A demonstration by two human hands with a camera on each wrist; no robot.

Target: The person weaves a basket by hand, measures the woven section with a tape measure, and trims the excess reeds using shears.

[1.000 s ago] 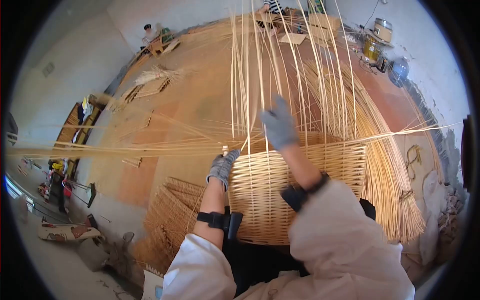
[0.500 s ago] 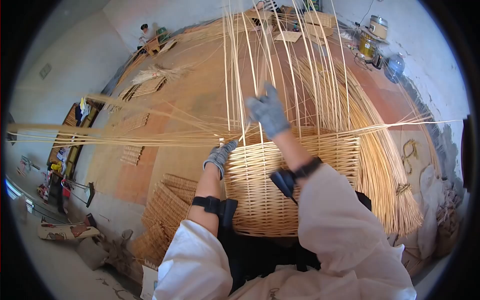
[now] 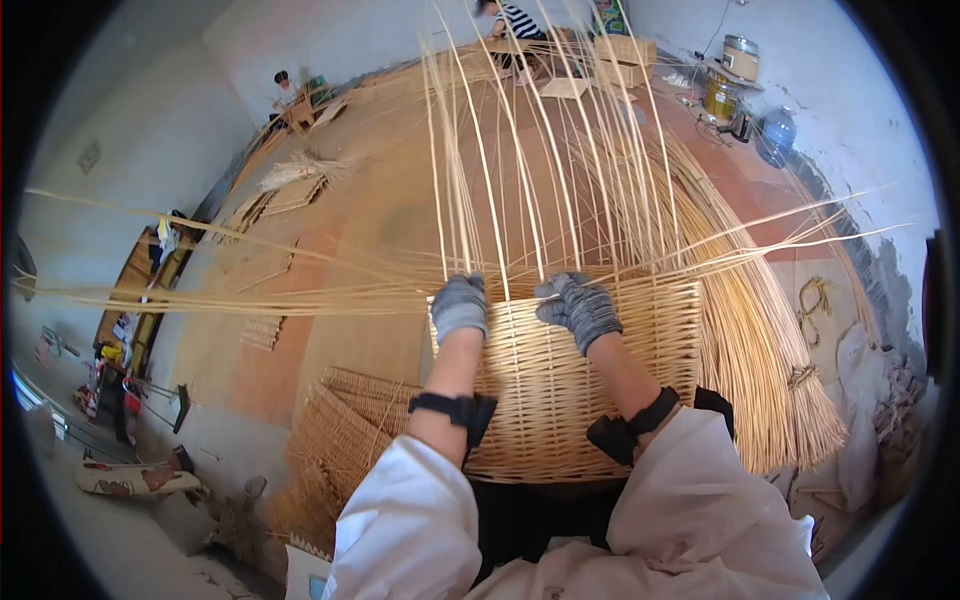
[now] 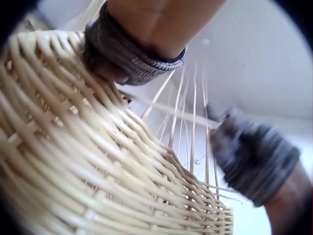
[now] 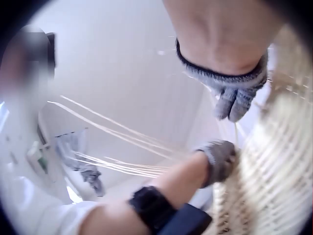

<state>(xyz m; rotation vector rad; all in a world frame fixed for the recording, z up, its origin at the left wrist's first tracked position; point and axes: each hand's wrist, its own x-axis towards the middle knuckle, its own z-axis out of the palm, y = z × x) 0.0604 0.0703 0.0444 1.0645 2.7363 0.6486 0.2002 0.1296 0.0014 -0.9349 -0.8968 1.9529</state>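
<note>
A woven wicker basket (image 3: 540, 400) stands before me, with long pale upright rods (image 3: 490, 180) rising from its rim. My left hand (image 3: 461, 303), in a grey knit glove, grips the rim at the near left corner; in the left wrist view its curled fingers lie over the top of the weave. My gloved right hand (image 3: 580, 308) is at the near rim, a short way to the right. From the left wrist view, a willow strand (image 4: 195, 119) runs from beside my left hand to the right hand, which pinches it. Right fingers (image 5: 234, 105) bend downward beside the weave.
Loose rods (image 3: 200, 295) stick out far left of the basket, others (image 3: 800, 245) to the right. A big tied bundle of rods (image 3: 760, 370) lies at the right. Woven panels (image 3: 340, 430) lie at the left. Two people sit at the back; a water bottle (image 3: 776, 137) stands by the wall.
My right hand, raised among the upright rods before, has come down to the near rim. My left hand stays at the left corner. Another rod now reaches out to the right.
</note>
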